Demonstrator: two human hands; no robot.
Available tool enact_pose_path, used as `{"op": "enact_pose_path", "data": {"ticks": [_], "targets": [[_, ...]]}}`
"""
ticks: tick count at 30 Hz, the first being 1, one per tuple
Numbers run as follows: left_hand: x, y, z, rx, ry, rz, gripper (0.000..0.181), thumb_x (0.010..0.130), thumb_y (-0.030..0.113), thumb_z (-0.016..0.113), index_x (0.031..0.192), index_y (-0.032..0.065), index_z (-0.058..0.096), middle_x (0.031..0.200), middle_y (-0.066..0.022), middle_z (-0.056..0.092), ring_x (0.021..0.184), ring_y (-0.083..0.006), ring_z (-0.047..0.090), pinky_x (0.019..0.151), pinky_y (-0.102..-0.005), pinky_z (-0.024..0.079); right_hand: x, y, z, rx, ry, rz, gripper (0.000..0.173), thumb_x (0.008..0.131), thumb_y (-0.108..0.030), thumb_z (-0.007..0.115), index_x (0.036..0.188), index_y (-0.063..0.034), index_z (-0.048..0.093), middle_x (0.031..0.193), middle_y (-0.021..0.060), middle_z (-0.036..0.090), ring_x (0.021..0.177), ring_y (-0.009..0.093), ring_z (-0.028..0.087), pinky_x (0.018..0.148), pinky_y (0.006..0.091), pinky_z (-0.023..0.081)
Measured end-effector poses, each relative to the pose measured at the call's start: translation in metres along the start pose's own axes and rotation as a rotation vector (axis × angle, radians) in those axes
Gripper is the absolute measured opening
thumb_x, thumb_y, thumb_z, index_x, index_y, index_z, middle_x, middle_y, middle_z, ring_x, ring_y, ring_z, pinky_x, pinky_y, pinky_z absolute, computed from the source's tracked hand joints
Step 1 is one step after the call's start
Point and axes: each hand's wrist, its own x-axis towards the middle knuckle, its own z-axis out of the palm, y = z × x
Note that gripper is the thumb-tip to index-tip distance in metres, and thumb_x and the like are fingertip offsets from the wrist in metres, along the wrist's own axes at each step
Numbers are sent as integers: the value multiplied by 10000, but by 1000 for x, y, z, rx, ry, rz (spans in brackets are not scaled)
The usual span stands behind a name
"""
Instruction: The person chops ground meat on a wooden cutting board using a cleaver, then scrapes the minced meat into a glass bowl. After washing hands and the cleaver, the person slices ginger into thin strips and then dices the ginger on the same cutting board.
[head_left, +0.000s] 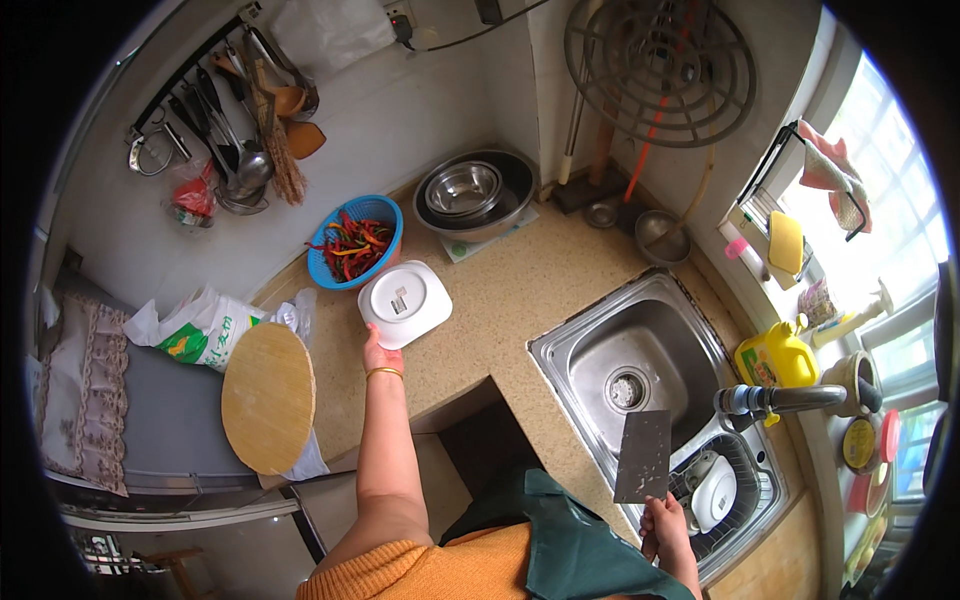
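Observation:
My left hand (382, 349) grips the near edge of a white square dish (420, 304), which is turned with its underside up beside a blue plastic basket (316, 262) of red and orange chili peppers (352, 251). Whether the dish touches the counter I cannot tell. In my right hand (664, 525) is the handle of a cleaver (643, 454); its broad, dark, speckled blade points away from me over the divider of the steel sink (577, 375). White dishes (712, 495) lie in a wire drain basket (739, 544) in the smaller basin, right of the cleaver.
A round wooden board (266, 397) and a white-green bag (199, 330) are at the left. Stacked steel bowls (465, 187) stand at the back. A faucet (787, 397) reaches over the sink near a yellow jug (776, 356). An open recess (480, 427) cuts into the counter's front.

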Motion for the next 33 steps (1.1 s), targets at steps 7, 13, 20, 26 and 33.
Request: {"op": "enact_pose_path", "data": {"ticks": [7, 13, 20, 26, 33], "targets": [[20, -12, 0, 144, 4, 83, 377, 982, 236, 666, 1258, -11, 596, 1249, -133, 661, 1138, -266, 650, 972, -424, 537, 0, -3, 6, -3, -2, -3, 88, 968, -109, 580, 964, -81, 497, 675, 17, 484, 507, 131, 458, 458, 315, 434], [29, -6, 12, 72, -21, 81, 419, 960, 193, 689, 1287, -50, 589, 1259, -164, 655, 1091, -285, 668, 950, -429, 546, 1, 4, 4, 13, 0, -4, 80, 968, -112, 581, 981, -81, 508, 672, 17, 490, 503, 130, 460, 449, 312, 436], [36, 1, 20, 777, -37, 242, 537, 796, 265, 857, 1173, -61, 656, 1123, -162, 709, 920, -226, 693, 822, -357, 549, 2, 10, -2, 44, 33, 54, 79, 965, -103, 578, 992, -76, 508, 664, 19, 489, 500, 131, 458, 445, 312, 435], [41, -12, 13, 855, 185, 495, 452, 774, 271, 862, 1017, -54, 662, 987, -139, 722, 825, -203, 675, 761, -347, 547, 7, 8, -3, 1, 9, 6, 88, 963, -106, 580, 988, -71, 503, 668, 21, 485, 499, 131, 456, 447, 311, 432], [45, -12, 14, 601, 186, 418, 432, 798, 259, 841, 1051, -49, 672, 1013, -131, 715, 841, -196, 674, 751, -354, 556, 7, -2, 1, -1, 6, 20, 91, 963, -109, 582, 980, -75, 499, 676, 20, 482, 505, 130, 456, 451, 310, 431]]}}
